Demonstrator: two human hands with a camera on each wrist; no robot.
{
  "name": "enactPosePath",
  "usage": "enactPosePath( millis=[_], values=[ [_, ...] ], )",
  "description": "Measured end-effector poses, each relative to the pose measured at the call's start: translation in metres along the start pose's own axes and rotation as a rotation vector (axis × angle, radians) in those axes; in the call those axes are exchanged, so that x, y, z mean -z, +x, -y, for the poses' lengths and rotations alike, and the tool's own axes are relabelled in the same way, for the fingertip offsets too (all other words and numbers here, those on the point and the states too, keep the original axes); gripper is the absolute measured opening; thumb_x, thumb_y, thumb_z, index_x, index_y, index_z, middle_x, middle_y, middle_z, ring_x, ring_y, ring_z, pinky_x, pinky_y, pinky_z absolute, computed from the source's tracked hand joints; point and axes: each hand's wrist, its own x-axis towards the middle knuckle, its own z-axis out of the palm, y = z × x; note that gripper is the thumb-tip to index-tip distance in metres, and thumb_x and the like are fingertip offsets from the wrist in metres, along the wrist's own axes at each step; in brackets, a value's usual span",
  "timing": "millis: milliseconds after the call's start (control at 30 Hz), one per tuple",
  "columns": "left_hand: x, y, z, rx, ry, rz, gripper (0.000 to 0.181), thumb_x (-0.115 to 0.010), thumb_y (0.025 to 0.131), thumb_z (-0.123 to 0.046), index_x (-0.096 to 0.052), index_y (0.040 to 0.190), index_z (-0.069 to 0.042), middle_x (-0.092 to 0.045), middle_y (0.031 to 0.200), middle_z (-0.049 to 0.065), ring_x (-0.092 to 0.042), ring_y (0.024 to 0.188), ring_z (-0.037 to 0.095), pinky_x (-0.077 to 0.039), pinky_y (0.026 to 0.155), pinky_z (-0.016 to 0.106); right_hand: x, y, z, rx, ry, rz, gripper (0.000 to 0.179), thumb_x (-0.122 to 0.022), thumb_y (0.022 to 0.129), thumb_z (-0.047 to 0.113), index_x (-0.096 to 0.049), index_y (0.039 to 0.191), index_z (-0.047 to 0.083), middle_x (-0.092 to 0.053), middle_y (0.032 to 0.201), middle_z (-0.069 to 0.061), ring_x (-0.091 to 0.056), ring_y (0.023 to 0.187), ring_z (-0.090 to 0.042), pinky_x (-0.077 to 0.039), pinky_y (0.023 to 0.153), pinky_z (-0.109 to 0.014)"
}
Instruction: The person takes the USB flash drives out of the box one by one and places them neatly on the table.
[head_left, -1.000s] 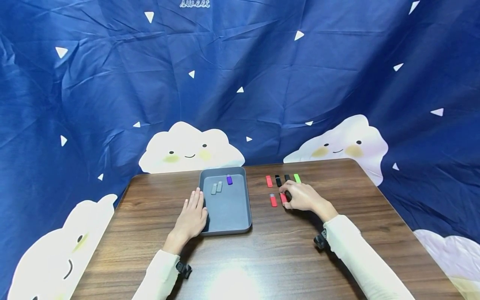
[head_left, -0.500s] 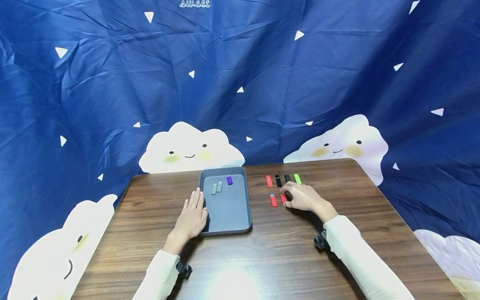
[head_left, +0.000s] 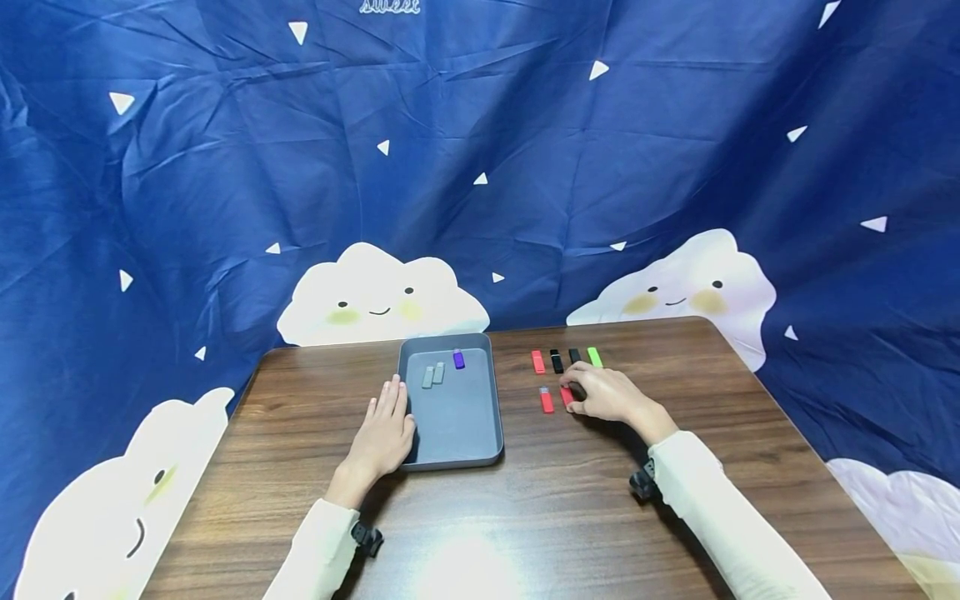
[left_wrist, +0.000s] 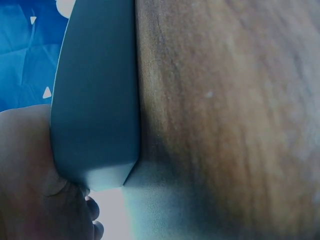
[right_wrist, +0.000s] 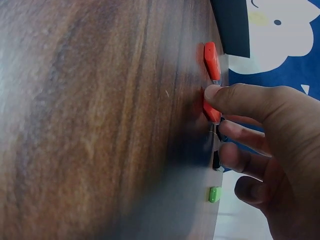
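Note:
My right hand point(head_left: 603, 394) pinches a red USB flash drive point(head_left: 566, 397) on the table right of the tray. In the right wrist view, the thumb point(right_wrist: 240, 97) presses the near side of this drive point(right_wrist: 212, 114); the other fingertips are partly hidden behind it. Just left lies a second red USB flash drive point(head_left: 547, 401) with its metal plug showing. My left hand point(head_left: 381, 432) lies with straight fingers along the left rim of a grey tray point(head_left: 453, 433). Inside it are a purple flash drive point(head_left: 459, 360) and two grey ones point(head_left: 427, 377).
Behind the right hand, a row on the table point(head_left: 300, 450) holds another red flash drive point(head_left: 537, 362), a black one point(head_left: 557, 361), a dark one point(head_left: 575, 356) and a green one point(head_left: 595, 357). A blue cloth point(head_left: 450, 217) hangs behind the table's back edge.
Over the last second the right fingers shift very slightly at the red flash drive, which stays about in place. The left hand and the tray keep still.

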Motion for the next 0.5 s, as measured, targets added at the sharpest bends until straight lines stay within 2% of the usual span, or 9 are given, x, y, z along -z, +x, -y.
enactPosePath(
  millis=[233, 500],
  values=[
    [0.01, -0.003, -0.008, 0.012, -0.019, 0.031, 0.064, -0.039, 0.112, -0.022, -0.023, 0.164, 0.011, -0.014, 0.177, 0.024, -0.017, 0.165, 0.043, -0.021, 0.132, 0.064, 0.0, -0.002, -0.001, 0.002, 0.0, 0.01, 0.04, -0.083, 0.092, 0.029, -0.075, 0.128, 0.013, -0.07, 0.133, -0.006, -0.073, 0.112, -0.033, -0.06, 0.088, -0.058],
    [0.011, -0.003, -0.007, 0.017, -0.015, 0.044, 0.064, -0.039, 0.112, -0.022, -0.022, 0.165, 0.01, -0.013, 0.177, 0.024, -0.015, 0.165, 0.042, -0.02, 0.133, 0.063, -0.001, -0.002, 0.0, 0.007, -0.001, 0.007, 0.039, -0.082, 0.092, 0.029, -0.076, 0.128, 0.014, -0.07, 0.132, -0.005, -0.073, 0.11, -0.031, -0.06, 0.088, -0.057]
  ],
)
